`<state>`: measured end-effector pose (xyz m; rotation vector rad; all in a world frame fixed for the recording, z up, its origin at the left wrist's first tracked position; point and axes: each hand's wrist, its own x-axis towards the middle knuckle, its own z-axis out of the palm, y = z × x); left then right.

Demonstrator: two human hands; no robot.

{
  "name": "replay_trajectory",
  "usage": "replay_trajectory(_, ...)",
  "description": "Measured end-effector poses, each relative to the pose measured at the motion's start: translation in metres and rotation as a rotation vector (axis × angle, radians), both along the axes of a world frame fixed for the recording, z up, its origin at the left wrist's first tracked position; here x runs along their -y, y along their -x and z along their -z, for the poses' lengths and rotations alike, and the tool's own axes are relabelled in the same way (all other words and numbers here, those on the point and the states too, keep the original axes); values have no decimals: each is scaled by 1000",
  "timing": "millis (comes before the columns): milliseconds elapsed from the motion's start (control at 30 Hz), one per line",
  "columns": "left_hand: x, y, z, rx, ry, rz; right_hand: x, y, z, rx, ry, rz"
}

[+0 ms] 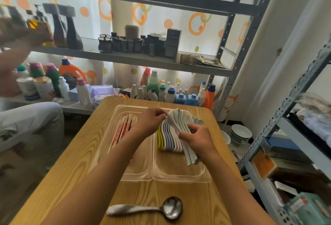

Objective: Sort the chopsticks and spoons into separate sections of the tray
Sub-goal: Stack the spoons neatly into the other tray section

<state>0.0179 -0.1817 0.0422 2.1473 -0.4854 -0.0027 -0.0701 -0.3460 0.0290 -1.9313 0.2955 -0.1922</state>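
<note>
Head view looks down on a wooden table (71, 162) carrying a clear plastic tray (136, 176) with two side-by-side sections. Wrapped chopsticks (121, 130), in red and white paper sleeves, lie lengthwise in the left section, partly hidden by the left forearm. A row of pastel spoons (167, 138) in yellow, green, purple and white stands on edge, packed together, in the right section.

Above that row, both hands hold a stack of nested white spoons (179, 122). Right hand (198, 138) has its fingers curled around the handles of the stack, near the handle ends, which stick out below the hand over the right section. Left hand (152, 119) reaches across from over the left section, and its fingers pinch the bowl end of the stack at the top. The stack is tilted, bowls toward the far side of the tray, handles toward the person.

One metal spoon (148, 208) lies flat on the table outside the tray, near the front edge, bowl to the right and handle to the left, well apart from both hands.

Behind the table, grey metal shelves (136, 60) carry bottles and dark jars, with a curtain of orange circles behind. White bowls (240, 134) are stacked on the floor to the right. Another person's light trouser leg (30, 117) shows at the left.
</note>
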Motion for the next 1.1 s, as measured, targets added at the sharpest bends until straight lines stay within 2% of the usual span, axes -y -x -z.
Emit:
replay_trajectory(100, -5, -2, 6, 60, -86, -24, -16, -3, 13, -31, 4, -11)
replay_trajectory(267, -9, -2, 14, 54, -252, -26, -32, -8, 25, -77, 46, -12)
replay_trajectory(533, 2, -5, 20, 141, -390, -41, -40, -13, 42, -143, 125, 5)
replay_trajectory(800, -1, -10, 25, 201, -388, 12, -40, -17, 46, -222, 135, -19)
replay_trajectory(1100, -4, -14, 28, 248, -383, 34, -37, -19, 36, -278, 239, -58)
